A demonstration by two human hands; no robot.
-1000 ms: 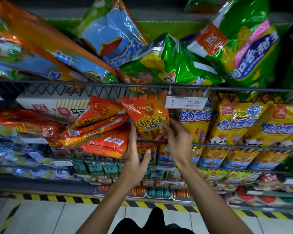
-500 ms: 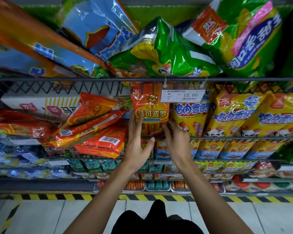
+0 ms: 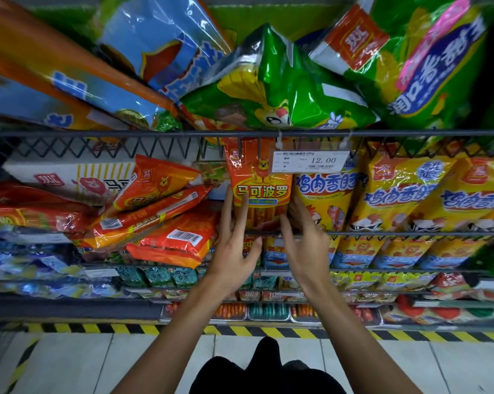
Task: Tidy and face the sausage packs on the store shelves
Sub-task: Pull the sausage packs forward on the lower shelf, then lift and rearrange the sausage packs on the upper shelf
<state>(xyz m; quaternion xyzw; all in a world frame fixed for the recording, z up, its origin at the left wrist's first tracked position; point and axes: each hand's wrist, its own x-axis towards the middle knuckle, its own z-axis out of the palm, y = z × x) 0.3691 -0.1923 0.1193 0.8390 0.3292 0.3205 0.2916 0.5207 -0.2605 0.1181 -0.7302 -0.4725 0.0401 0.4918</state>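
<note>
Hands (image 3: 264,245) straight-fingered against upright orange pack (image 3: 260,189), its top behind price tag (image 3: 310,161).

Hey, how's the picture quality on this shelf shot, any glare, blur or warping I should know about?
Head view: glare streaks the glossy green pack and blue bags on the top shelf; the far right and left edges smear into blur; the wide lens bows the wire shelf rail; the upright orange sausage pack, the price tag and both hands stay sharp; lower shelves sit dim.

upright pack (image 3: 261,189): between left fingers (image 3: 241,207) and right fingers (image 3: 297,211)
tumbled packs (image 3: 154,211): left of left fingers — heaped
price tag (image 3: 310,162): above right fingers
</note>
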